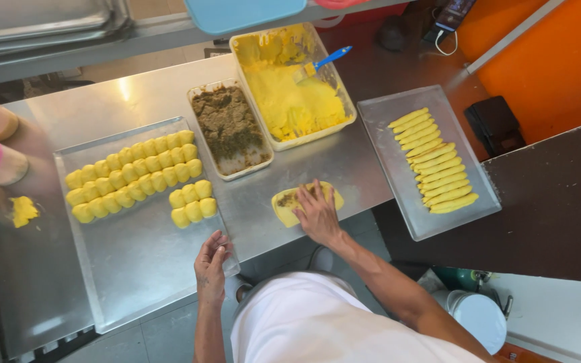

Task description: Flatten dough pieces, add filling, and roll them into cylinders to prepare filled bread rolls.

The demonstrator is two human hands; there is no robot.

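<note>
Person wears a plain white top — sleeveless or short-sleeved, forearms bare — no gloves, rings or watch on left hand [210, 267] or right hand [317, 214].
</note>
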